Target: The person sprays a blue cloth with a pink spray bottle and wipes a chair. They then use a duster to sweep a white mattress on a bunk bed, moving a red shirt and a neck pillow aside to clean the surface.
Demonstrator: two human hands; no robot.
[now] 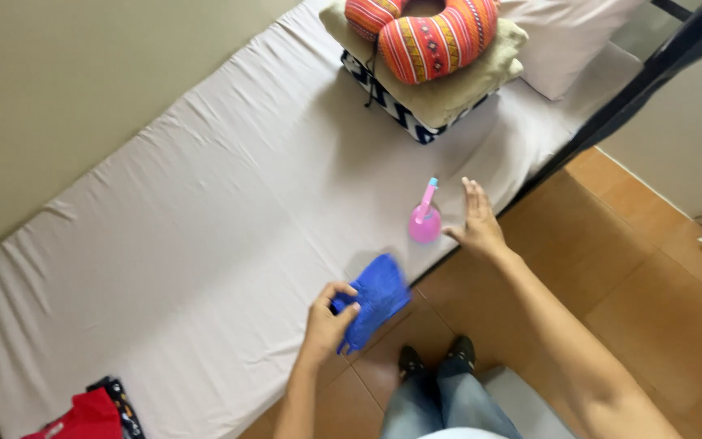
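Note:
My left hand grips a blue cloth by its near corner, holding it just above the edge of the white-sheeted mattress. My right hand is spread open, fingers apart, right beside a pink spray bottle that stands upright near the mattress edge. The hand's thumb side is close to the bottle; I cannot tell whether it touches.
At the head of the mattress lie a striped orange neck pillow on a folded beige blanket, and a white pillow. Red clothing lies at the near left corner. Brown tiled floor is on the right, my feet below.

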